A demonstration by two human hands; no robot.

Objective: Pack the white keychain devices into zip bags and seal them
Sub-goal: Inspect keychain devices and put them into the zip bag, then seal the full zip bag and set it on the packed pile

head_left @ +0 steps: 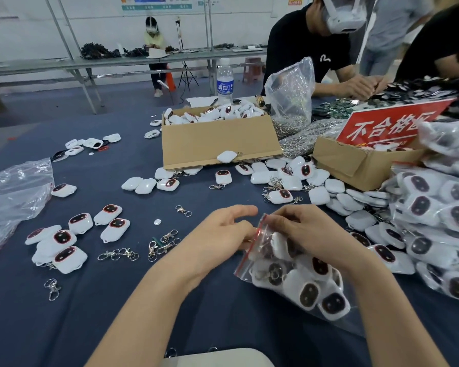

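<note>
While both hands work at its mouth, the zip bag point(306, 290) lies on the dark blue table cover point(112, 319) in front of the person, slightly right of centre, stuffed with white keychain devices point(309, 294). Its red zip strip point(251, 250) runs along the left edge. The left hand point(223, 230) has its fingers bent, with the fingertips pinching the strip about midway. The right hand point(304, 233) curls over the bag's top corner and grips it, thumb and fingers closed on the plastic. Whether the strip is fully pressed shut is unclear.

Just beside the bag on the right is a pile of filled bags point(435, 223). Loose devices point(64, 243) sit in a cluster on the left, with metal clasps point(166, 242) near them. An empty plastic bag point(19, 193) lies at the far left. A cardboard box point(217, 144) heaped with devices stands behind, with a water bottle point(225, 80) beyond it. A second box point(355, 165) holds a red sign point(390, 125). A person in a black shirt point(302, 38) leans over the table's far side.
</note>
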